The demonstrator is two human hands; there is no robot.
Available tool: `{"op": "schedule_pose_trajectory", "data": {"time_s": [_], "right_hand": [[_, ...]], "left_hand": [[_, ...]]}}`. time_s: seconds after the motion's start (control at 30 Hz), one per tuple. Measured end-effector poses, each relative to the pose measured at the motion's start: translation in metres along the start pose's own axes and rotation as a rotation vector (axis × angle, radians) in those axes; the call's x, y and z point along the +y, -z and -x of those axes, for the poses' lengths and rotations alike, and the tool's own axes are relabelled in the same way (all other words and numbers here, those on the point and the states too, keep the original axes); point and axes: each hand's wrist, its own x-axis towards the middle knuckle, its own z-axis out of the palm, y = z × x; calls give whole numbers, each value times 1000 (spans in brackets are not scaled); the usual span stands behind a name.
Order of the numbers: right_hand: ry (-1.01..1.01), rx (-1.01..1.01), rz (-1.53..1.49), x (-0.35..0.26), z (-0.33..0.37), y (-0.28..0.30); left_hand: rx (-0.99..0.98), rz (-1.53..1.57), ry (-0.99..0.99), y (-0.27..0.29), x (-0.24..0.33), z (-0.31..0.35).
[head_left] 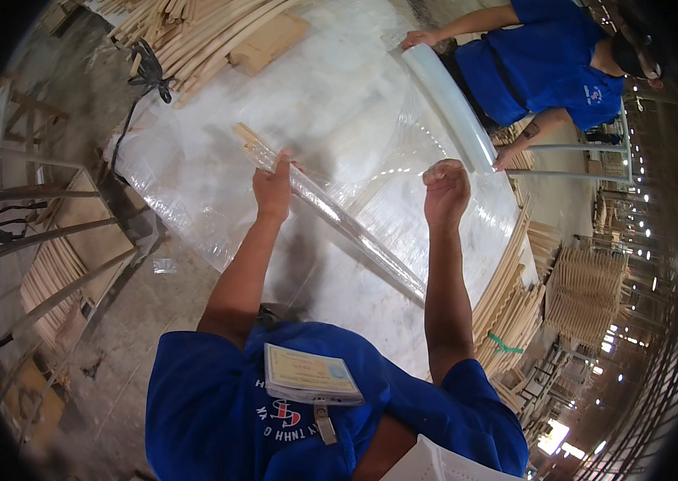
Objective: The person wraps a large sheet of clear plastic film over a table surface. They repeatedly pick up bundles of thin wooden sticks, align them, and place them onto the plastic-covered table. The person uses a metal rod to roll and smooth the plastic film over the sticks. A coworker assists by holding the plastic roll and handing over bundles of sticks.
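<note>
My left hand (273,188) is wrapped round a slim bundle of wooden strips (339,215) in clear film, near its far left end. Bare wood ends stick out past that hand, and the bundle slants down to the right toward my right forearm. Above the table, my right hand (445,192) is closed with its fingers curled; whatever it may hold is hidden. A sheet of clear stretch film (399,152) runs from the bundle up to a large film roll (453,108). A co-worker in blue (527,68) holds that roll with a hand at each end.
The pale table (339,68) is covered in plastic. A pile of wooden strips (203,36) and a black plastic bag (149,72) are at its far left. More strips (507,313) lie along the right edge. A metal-framed rack (50,232) stands on the left, with stacked wood (586,293) at right.
</note>
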Motion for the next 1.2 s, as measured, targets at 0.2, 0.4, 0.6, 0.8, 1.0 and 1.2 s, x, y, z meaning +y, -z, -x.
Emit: {"op": "schedule_pose_trajectory", "data": {"time_s": [0.2, 0.4, 0.6, 0.8, 1.0, 1.2], "right_hand": [[75, 153, -180, -30, 14, 49], [102, 194, -287, -50, 13, 65], [147, 33, -272, -65, -9, 42], [166, 59, -127, -69, -12, 4], [111, -80, -108, -65, -20, -17], [136, -123, -88, -60, -27, -32]], "left_hand": [[84, 1, 62, 35, 2, 18], [272, 37, 53, 102, 22, 26], [312, 49, -23, 197, 50, 42], [431, -64, 4, 300, 79, 77], [679, -16, 24, 368, 96, 122], [743, -85, 20, 406, 135, 227]]}}
